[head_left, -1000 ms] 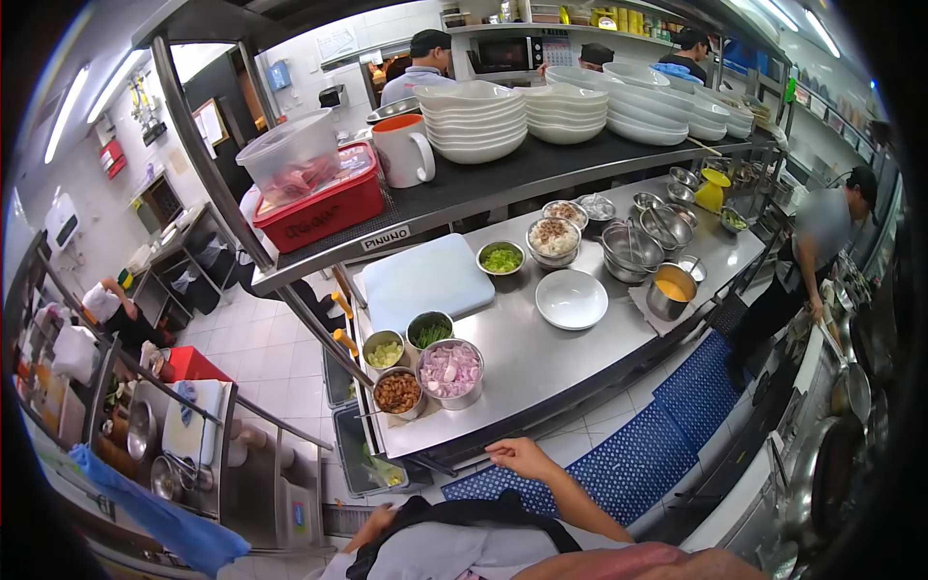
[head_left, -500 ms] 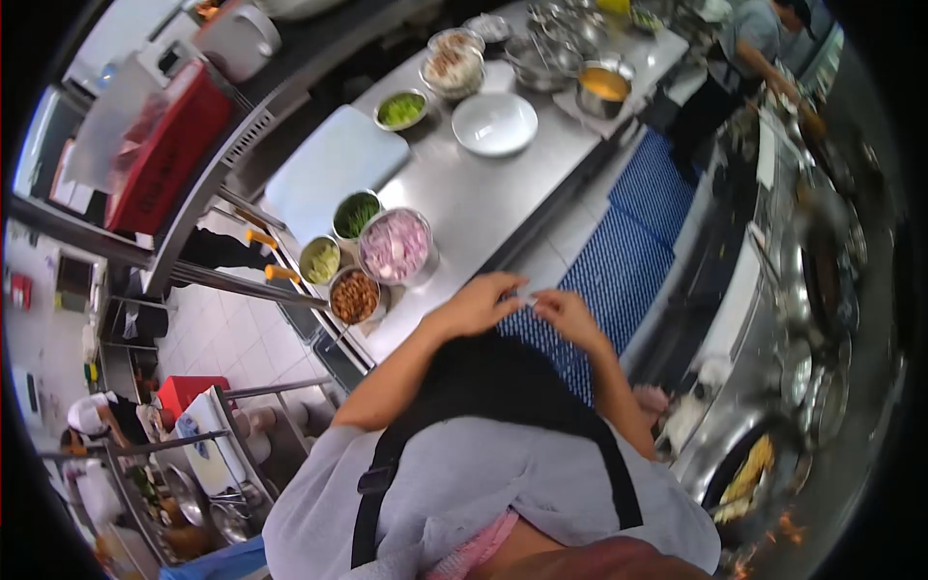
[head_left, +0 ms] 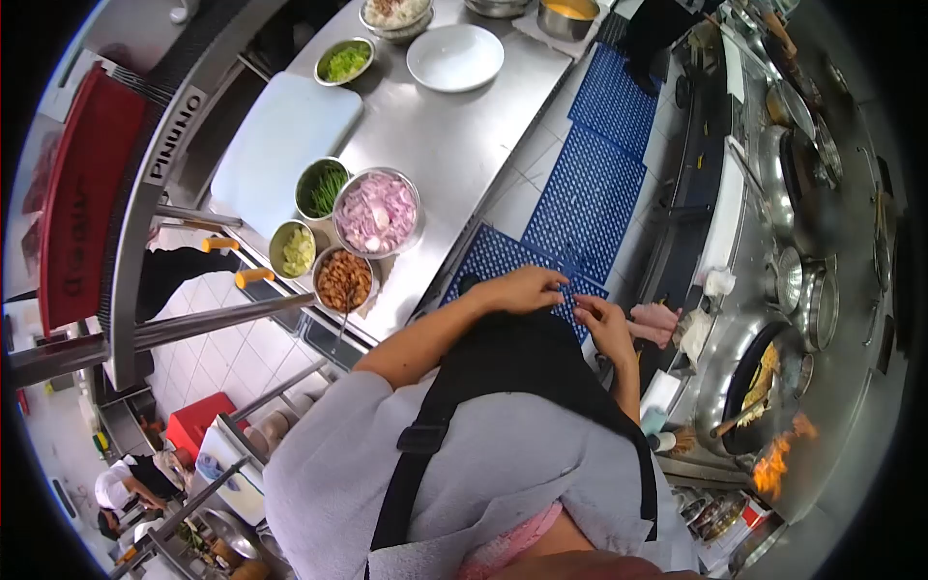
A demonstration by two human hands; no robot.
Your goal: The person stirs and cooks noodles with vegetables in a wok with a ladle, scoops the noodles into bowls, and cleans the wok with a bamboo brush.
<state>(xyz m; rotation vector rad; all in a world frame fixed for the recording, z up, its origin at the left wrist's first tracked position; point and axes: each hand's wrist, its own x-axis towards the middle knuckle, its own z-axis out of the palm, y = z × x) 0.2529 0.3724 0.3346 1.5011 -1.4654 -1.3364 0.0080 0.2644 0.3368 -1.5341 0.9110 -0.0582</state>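
Observation:
In front of my black apron, my left hand [head_left: 527, 289] has its fingers bent, close to my right hand [head_left: 601, 319]. The two hands are slightly apart, and whether anything small lies in the fingers cannot be made out. Left of them on the steel counter [head_left: 464, 145] stand a bowl of chopped pink onion [head_left: 377, 213], a bowl of brown pieces [head_left: 343, 279] with a spoon, a bowl of pale green slices [head_left: 293, 249] and a bowl of cut green stalks [head_left: 322, 188].
A white cutting board [head_left: 285, 145] and a white bowl [head_left: 455, 58] lie farther back. At the right, a wok [head_left: 759, 387] holds yellow food beside a flame [head_left: 773, 464]. Blue mats [head_left: 590, 164] cover the floor. A co-worker [head_left: 145, 483] is at the lower left.
My view has tilted down and turned toward the stove. Both hands have come together in front of the apron. The flame by the wok looks larger than half a second ago.

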